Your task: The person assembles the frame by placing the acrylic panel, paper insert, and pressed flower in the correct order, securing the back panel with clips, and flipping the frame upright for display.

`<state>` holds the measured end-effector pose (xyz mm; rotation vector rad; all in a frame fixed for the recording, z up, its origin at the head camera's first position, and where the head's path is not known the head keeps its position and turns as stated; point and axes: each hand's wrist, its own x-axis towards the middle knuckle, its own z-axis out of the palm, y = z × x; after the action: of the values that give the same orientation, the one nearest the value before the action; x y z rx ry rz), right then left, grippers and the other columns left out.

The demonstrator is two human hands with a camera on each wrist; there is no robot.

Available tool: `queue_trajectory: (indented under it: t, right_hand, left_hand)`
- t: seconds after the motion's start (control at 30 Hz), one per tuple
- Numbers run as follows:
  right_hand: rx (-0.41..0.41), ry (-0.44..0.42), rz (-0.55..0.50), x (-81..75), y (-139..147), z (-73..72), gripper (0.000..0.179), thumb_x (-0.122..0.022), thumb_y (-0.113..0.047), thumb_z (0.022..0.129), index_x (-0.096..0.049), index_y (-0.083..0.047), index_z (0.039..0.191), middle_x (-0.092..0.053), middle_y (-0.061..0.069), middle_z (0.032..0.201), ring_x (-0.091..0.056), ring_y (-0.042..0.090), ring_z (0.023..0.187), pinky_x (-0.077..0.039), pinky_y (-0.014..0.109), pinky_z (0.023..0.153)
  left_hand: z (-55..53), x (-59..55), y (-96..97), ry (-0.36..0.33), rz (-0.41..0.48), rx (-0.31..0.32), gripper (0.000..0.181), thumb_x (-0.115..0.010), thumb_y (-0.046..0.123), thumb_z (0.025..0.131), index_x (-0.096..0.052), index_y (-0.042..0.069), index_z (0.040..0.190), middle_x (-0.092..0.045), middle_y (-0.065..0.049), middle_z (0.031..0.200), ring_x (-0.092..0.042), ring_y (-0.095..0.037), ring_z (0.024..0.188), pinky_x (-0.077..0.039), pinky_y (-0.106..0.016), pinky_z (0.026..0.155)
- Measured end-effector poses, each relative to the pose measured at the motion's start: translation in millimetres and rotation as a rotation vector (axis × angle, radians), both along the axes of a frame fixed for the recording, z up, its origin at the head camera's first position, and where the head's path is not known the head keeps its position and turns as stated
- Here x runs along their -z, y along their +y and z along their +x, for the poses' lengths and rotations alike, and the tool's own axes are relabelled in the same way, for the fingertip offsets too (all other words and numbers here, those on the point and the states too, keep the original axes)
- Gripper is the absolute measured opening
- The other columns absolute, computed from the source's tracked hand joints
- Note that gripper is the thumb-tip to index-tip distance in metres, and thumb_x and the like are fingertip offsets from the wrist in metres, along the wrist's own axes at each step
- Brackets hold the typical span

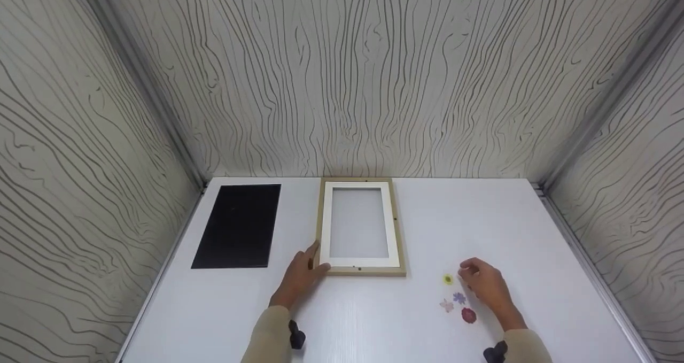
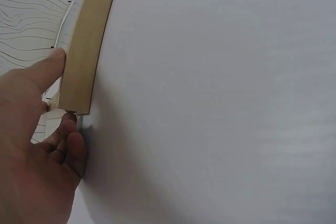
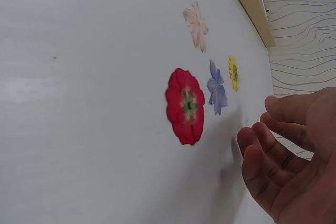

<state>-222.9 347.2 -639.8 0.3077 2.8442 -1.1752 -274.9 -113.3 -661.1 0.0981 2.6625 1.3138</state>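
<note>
A wooden picture frame [image 1: 402, 245] with a white mat [image 1: 358, 262] inside lies at the back middle of the table. My left hand [image 1: 300, 276] holds its near left corner, thumb on the near edge and fingers along the left side. The left wrist view shows this hand [image 2: 37, 145] at the end of the wooden edge [image 2: 86, 51]. To the right, my right hand [image 1: 485, 284] hovers with loosely curled fingers, nothing visible between them. Beside it lie flat pressed flowers: yellow [image 3: 234, 73], purple-blue [image 3: 216, 88], pale pink [image 3: 196, 26] and red [image 3: 185, 106].
A black rectangular panel [image 1: 238, 226] lies flat on the left of the white table [image 1: 374, 320]. Walls with a wood-grain pattern [image 1: 347, 85] enclose the back and both sides. Metal edging [image 1: 593, 277] runs along the table's right side.
</note>
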Motion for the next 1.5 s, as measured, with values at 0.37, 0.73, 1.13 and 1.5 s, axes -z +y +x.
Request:
queue_trajectory:
  t: [0.37, 0.73, 1.13, 1.5]
  right_hand:
    - [-0.019, 0.057, 0.061, 8.8, -9.5, 3.6, 0.026, -0.065, -0.021, 0.105, -0.071, -0.004, 0.124, -0.072, 0.015, 0.116, -0.069, 0.032, 0.106, -0.057, 0.054, 0.100]
    - [-0.041, 0.067, 0.173, 16.9, -16.6, -1.0, 0.030, -0.078, -0.023, 0.097, -0.072, -0.007, 0.122, -0.066, 0.005, 0.099, -0.060, 0.018, 0.082, -0.046, 0.033, 0.071]
    - [-0.033, 0.055, 0.149, 15.7, -17.0, 0.9, 0.019, -0.072, -0.019, 0.102, -0.073, -0.011, 0.118, -0.067, 0.008, 0.106, -0.062, 0.020, 0.086, -0.051, 0.033, 0.076]
    - [-0.036, 0.065, 0.118, 14.6, -13.4, 3.1, 0.025, -0.073, -0.020, 0.101, -0.071, -0.008, 0.123, -0.069, 0.011, 0.113, -0.065, 0.022, 0.093, -0.058, 0.041, 0.085]
  left_hand:
    - [-2.8, 8.0, -2.8, 0.010, 0.019, -0.003, 0.081, -0.074, 0.043, 0.100, -0.037, 0.018, 0.167, -0.057, -0.006, 0.105, -0.053, -0.022, 0.098, -0.049, -0.049, 0.097]
    - [-1.7, 7.8, -4.1, 0.030, 0.034, 0.014, 0.080, -0.071, 0.045, 0.101, -0.035, 0.019, 0.168, -0.053, -0.004, 0.099, -0.048, -0.018, 0.089, -0.042, -0.036, 0.082]
    - [-0.4, 9.4, -4.1, 0.006, 0.050, -0.004, 0.080, -0.070, 0.048, 0.101, -0.034, 0.025, 0.168, -0.055, -0.003, 0.103, -0.052, -0.018, 0.092, -0.045, -0.038, 0.087]
    - [0.1, 8.6, -2.6, -0.007, 0.052, -0.020, 0.079, -0.070, 0.048, 0.101, -0.034, 0.026, 0.168, -0.057, -0.003, 0.107, -0.052, -0.019, 0.097, -0.046, -0.042, 0.093]
